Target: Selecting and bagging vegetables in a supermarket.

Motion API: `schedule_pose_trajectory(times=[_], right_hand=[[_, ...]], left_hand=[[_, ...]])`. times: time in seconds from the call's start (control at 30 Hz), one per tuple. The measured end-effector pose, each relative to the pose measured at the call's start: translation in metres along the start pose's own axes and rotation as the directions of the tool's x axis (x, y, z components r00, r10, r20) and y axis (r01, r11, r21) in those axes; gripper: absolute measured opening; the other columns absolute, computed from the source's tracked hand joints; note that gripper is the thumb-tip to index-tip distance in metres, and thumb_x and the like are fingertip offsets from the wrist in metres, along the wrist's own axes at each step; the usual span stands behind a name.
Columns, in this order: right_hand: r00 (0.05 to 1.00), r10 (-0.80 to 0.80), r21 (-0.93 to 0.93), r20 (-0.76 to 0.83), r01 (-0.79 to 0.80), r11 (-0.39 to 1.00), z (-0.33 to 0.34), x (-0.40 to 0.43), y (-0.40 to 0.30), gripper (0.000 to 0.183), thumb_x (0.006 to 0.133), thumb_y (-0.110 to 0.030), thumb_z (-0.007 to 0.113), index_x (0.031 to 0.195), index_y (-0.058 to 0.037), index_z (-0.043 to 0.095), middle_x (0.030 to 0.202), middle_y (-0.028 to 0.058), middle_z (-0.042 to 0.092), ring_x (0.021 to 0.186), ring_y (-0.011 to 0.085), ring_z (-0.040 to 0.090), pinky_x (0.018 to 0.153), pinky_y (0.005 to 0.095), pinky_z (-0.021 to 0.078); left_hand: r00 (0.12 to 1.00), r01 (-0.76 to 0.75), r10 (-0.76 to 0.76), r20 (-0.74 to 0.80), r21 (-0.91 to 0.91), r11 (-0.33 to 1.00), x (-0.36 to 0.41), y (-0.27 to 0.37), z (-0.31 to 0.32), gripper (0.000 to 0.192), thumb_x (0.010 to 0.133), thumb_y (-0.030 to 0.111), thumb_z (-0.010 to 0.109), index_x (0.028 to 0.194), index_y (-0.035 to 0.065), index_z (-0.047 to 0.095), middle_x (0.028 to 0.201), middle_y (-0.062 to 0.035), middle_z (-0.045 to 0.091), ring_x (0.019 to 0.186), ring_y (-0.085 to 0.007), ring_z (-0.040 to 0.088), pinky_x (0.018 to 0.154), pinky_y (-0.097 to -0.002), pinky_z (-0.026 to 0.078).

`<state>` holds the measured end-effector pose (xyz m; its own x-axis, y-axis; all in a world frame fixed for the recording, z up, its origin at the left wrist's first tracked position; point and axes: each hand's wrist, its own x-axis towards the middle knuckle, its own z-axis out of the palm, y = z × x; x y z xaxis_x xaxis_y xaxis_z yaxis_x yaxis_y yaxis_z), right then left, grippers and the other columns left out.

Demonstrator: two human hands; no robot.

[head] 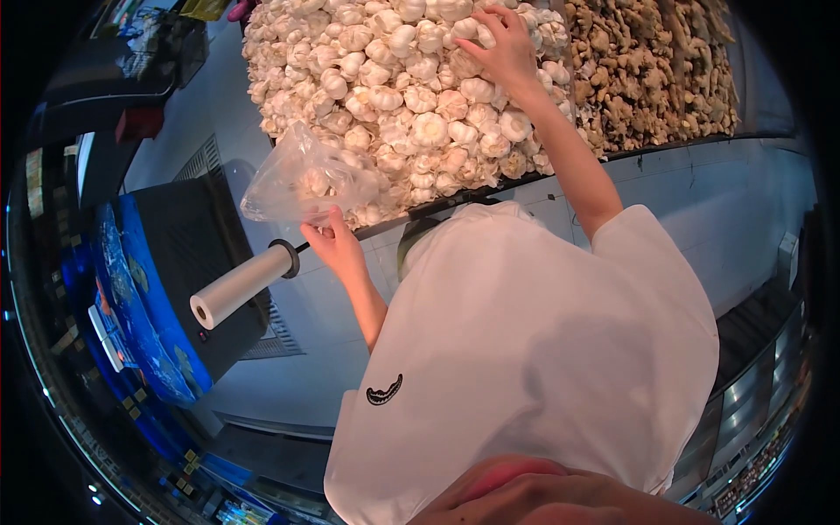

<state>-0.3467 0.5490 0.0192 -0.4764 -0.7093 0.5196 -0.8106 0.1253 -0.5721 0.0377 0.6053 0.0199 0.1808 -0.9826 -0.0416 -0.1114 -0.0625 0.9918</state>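
A large heap of garlic bulbs (pixel 394 98) lies before me. My right hand (pixel 502 49) reaches onto its far right part, with fingers curved around a garlic bulb (pixel 464 29); whether the bulb is lifted off the heap I cannot tell. At the near left edge of the heap, my left hand (pixel 336 239) pinches the rim of a clear plastic bag (pixel 282 174). The bag spreads over the garlic, and bulbs show through it; whether any are inside is unclear.
A roll of plastic bags (pixel 243 285) juts out left of my left hand. Ginger root (pixel 630 72) is piled right of the garlic, behind a divider. A black-topped stand with blue sides (pixel 190 262) is at the left. A dark edge (pixel 453 202) borders the display.
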Motion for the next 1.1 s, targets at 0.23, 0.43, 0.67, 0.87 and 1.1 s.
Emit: schedule_pose_trajectory(times=[0.23,0.43,0.67,0.87,1.1], right_hand=[[0.972,-0.16,0.244,-0.173,0.2,0.949,0.017,0.014,0.005,0.049,0.069,-0.03,0.09,0.106,-0.0048,0.071,0.121,0.0158,0.066,0.111,0.0344,0.063,0.097,0.0424,0.0506],[0.988,0.094,0.332,-0.125,-0.047,0.942,0.039,0.024,-0.003,0.051,0.068,-0.032,0.091,0.107,-0.0049,0.07,0.113,0.0152,0.069,0.105,0.0315,0.066,0.092,0.0407,0.0525],[0.958,0.197,0.284,-0.206,-0.135,0.949,0.033,0.034,-0.026,0.053,0.068,-0.033,0.093,0.108,-0.007,0.071,0.093,0.011,0.072,0.086,0.0235,0.069,0.08,0.0364,0.0553],[0.894,0.407,0.652,0.187,-0.423,0.629,0.026,0.042,-0.031,0.031,0.082,-0.016,0.086,0.104,-0.0053,0.066,0.076,0.0048,0.068,0.063,0.0097,0.063,0.054,0.0261,0.049],[0.861,0.408,0.671,0.303,-0.497,0.55,0.029,0.056,-0.039,0.033,0.083,-0.025,0.082,0.106,-0.0049,0.069,0.084,0.005,0.07,0.077,0.0133,0.066,0.062,0.0311,0.0515]], left_hand=[[0.999,-0.028,0.029,-0.029,0.049,0.998,0.002,-0.012,-0.003,0.016,0.101,0.017,0.061,0.102,0.0014,0.059,0.082,0.0006,0.056,0.067,-0.0042,0.047,0.056,-0.0219,0.037],[0.998,0.011,-0.008,-0.054,0.051,0.999,0.012,-0.012,-0.011,0.024,0.102,0.025,0.061,0.092,0.0031,0.063,0.079,0.0019,0.057,0.067,-0.0048,0.048,0.058,-0.0224,0.04],[0.999,0.013,-0.012,-0.032,0.04,0.999,0.021,-0.006,-0.023,0.016,0.1,0.019,0.065,0.094,0.0036,0.063,0.081,0.0024,0.06,0.071,-0.0037,0.05,0.061,-0.0222,0.041],[0.992,-0.078,0.074,0.105,0.035,0.996,0.037,0.005,-0.047,0.012,0.097,0.012,0.068,0.092,0.0039,0.06,0.083,0.0024,0.06,0.071,-0.004,0.05,0.065,-0.0212,0.041],[0.975,-0.126,0.128,0.181,-0.021,0.992,0.068,0.006,-0.061,0.01,0.096,0.009,0.069,0.093,0.0033,0.061,0.086,0.0013,0.061,0.075,-0.0051,0.053,0.071,-0.0219,0.045]])
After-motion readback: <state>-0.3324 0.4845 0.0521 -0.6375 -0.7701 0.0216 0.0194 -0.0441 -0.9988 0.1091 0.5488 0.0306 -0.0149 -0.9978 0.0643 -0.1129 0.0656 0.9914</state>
